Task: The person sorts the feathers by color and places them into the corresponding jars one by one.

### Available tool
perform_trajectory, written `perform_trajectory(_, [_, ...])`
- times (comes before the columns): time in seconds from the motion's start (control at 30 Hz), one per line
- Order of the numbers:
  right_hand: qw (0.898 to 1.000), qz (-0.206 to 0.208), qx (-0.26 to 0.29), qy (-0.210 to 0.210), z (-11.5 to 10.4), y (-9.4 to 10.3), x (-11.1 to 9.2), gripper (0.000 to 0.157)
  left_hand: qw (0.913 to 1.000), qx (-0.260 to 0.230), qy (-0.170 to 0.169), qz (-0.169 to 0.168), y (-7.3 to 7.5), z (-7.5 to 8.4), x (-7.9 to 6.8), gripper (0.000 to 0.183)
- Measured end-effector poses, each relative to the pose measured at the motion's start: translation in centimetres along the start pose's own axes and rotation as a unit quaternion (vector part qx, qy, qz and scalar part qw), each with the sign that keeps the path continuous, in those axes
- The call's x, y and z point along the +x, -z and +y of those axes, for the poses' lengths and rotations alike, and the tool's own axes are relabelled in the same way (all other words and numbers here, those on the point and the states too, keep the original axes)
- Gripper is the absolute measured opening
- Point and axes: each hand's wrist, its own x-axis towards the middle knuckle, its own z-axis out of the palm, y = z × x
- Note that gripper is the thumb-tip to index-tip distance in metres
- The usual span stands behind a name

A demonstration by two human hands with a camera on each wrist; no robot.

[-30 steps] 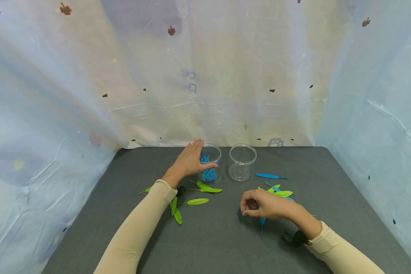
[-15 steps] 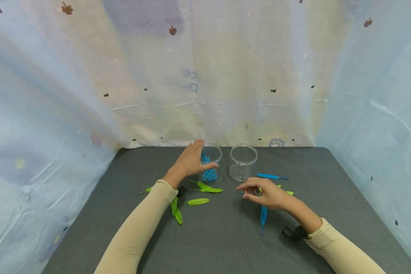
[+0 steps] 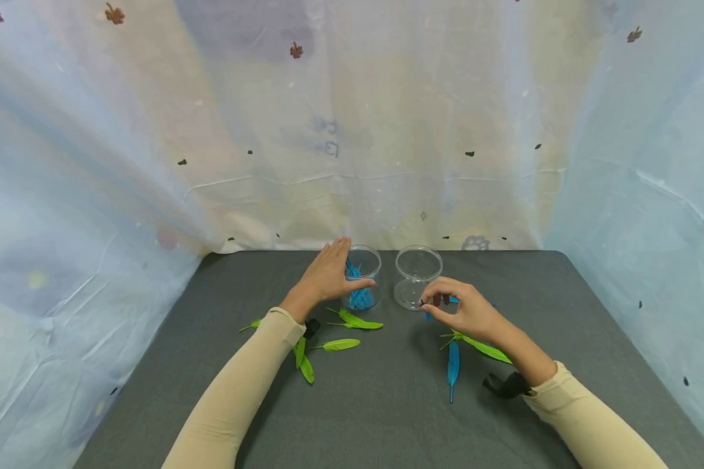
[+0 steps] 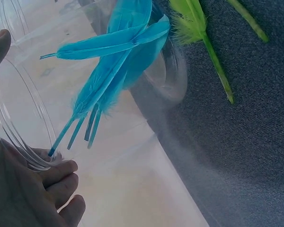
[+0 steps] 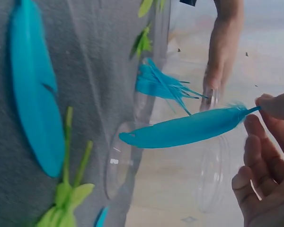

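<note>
My left hand [image 3: 324,275] grips the left clear jar [image 3: 378,268] near its rim, with the thumb across its front. Several blue feathers [image 4: 104,80] stand inside that jar, quills upward. My right hand [image 3: 468,311] pinches a single blue feather [image 5: 184,127] by its quill between thumb and fingertips. In the right wrist view this feather stretches away from the fingertips, its vane in front of the right clear jar [image 3: 407,286]. In the head view my right hand is at the near right side of that jar and hides most of the feather.
On the grey table [image 3: 364,417], several green feathers [image 3: 337,345] lie at the left. Under my right forearm are green feathers [image 3: 487,349] and a blue feather [image 3: 453,366]. Another blue feather lies partly hidden behind my right hand. A patterned curtain [image 3: 387,130] surrounds the table.
My right hand has lifted from the feather pile and moved away from me to beside the right jar, carrying a blue feather. My left hand stays on the left jar.
</note>
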Motion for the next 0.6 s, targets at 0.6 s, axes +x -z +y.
perform_trajectory(0.6, [0.995, 0.099, 0.026, 0.01, 0.1, 1.9, 2.8, 0.03, 1.0, -0.001, 0.004, 0.001, -0.1, 0.0, 0.1, 0.123])
